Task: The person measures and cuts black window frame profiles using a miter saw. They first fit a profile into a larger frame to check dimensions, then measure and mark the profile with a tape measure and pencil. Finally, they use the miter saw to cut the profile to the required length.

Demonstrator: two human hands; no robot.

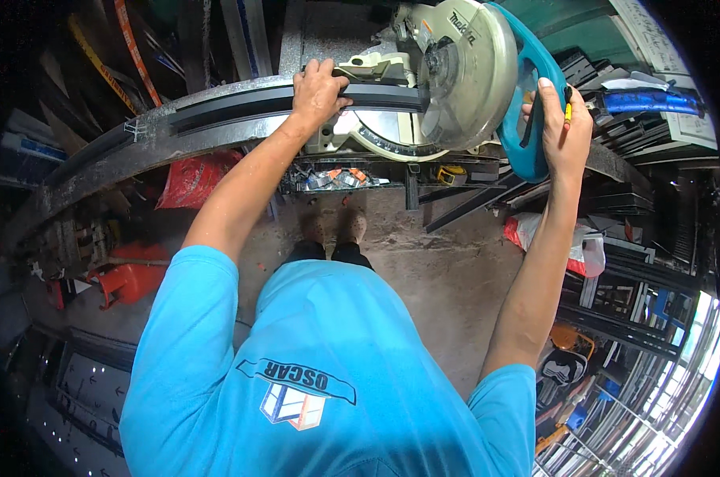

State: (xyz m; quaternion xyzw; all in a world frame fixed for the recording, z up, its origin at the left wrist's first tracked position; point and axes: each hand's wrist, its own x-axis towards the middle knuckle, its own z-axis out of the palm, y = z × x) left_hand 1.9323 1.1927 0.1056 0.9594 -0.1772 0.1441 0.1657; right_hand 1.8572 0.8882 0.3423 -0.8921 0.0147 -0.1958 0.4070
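Observation:
A long black metal profile [241, 110] lies along the bench and runs to the right under the blade guard [473, 87] of a miter saw. My left hand [316, 94] grips this profile left of the blade, with the fingers over its far edge. At the right, my right hand [564, 133] is wrapped round the teal handle [512, 151] of the saw. A thin marker [568, 117], yellow and black with a red part, sticks out by the fingers of that hand. The guard hides the blade and the profile's right end.
Beneath the saw, a shelf holds small packets [336, 178] and a yellow tape measure [450, 175]. A red bag [191, 181] hangs below the bench on the left. An orange-red gas cylinder [133, 280] is on the floor. Racks of dark profiles [630, 298] stand at the right.

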